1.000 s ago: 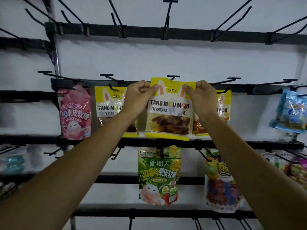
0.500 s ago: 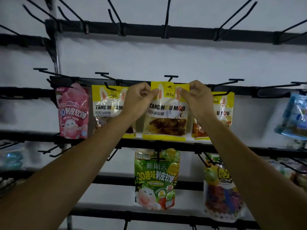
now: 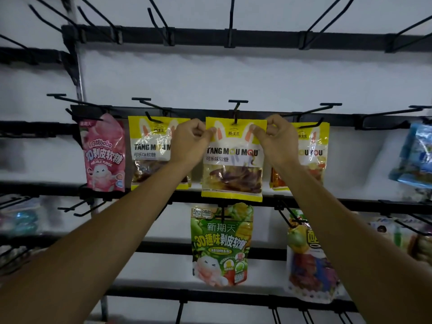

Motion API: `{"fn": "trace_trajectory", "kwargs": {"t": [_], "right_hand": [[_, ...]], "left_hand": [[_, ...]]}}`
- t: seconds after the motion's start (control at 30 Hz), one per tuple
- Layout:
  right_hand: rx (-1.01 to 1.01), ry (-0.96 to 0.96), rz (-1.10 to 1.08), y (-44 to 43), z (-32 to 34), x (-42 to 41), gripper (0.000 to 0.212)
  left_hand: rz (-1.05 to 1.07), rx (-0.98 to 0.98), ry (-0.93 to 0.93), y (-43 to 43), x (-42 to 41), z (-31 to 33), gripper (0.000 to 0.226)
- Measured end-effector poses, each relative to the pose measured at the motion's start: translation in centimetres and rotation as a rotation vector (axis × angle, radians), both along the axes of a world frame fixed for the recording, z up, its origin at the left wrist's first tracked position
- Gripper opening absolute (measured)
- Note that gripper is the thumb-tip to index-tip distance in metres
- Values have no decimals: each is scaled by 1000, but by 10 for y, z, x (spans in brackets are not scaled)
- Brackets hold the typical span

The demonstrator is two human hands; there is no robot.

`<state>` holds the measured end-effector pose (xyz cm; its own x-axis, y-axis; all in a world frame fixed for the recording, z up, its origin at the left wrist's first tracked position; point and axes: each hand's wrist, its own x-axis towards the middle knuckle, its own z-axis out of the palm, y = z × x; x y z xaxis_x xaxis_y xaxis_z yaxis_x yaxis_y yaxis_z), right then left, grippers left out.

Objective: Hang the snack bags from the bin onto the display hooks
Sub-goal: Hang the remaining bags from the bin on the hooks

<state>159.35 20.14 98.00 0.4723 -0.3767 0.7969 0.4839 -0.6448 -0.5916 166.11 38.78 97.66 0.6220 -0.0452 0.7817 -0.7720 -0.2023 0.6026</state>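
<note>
While both forearms reach up from the bottom corners, the left hand (image 3: 190,139) and right hand (image 3: 278,139) each pinch a top corner of the middle yellow snack bag (image 3: 232,160). It hangs upright, long axis vertical, print facing out, its hole at the centre hook (image 3: 236,111). The wrists cover parts of two more yellow bags (image 3: 149,150) on either side, making three. One pink bag (image 3: 102,153) hangs further left, and one green bag (image 3: 222,244) hangs on the row below.
</note>
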Motion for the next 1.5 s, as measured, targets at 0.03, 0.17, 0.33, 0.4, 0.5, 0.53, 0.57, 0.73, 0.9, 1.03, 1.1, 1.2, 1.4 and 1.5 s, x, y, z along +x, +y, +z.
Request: {"fn": "trace_trajectory", "kwargs": {"t": [0.03, 0.17, 0.33, 0.4, 0.5, 0.53, 0.57, 0.73, 0.9, 1.03, 1.1, 1.2, 1.4, 1.5], "right_hand": [[0, 26, -34, -1, 0, 2, 29], [-10, 72, -146, -2, -6, 10, 22], [12, 23, -224, 7, -10, 15, 23], [16, 29, -247, 11, -11, 14, 22], [6, 81, -295, 15, -26, 10, 17], [-15, 108, -318, 16, -35, 9, 14], [-41, 135, -339, 17, -47, 7, 12], [-108, 324, -304, 22, -99, -4, 14], [-231, 515, -261, 33, -150, -32, 21], [-290, 714, -195, 46, -184, -55, 31], [-295, 786, -138, 56, -205, -66, 34], [-405, 893, -70, 76, -236, -79, 35], [-474, 1012, 57, 117, -304, -110, 43], [-523, 1117, 146, 147, -346, -126, 45]], "left_hand": [[-9, -5, 17, 0, 1, 1, 27], [1, 12, 67, 3, 4, -1, 11], [66, 7, 102, -4, 1, -6, 13], [100, 33, 134, -3, 2, -11, 16], [83, 54, 147, -2, 0, -24, 18], [81, 63, 140, -3, -3, -31, 18], [75, 73, 135, -2, -6, -40, 16], [-37, 164, 214, 2, -12, -79, 21], [-103, 269, 309, 10, -17, -129, 25], [-26, 441, 397, 24, -29, -171, 22], [-13, 519, 427, 34, -44, -192, 22], [-4, 679, 416, 52, -71, -223, 22], [113, 975, 408, 103, -128, -286, 28], [140, 1084, 489, 134, -159, -326, 35]]}}
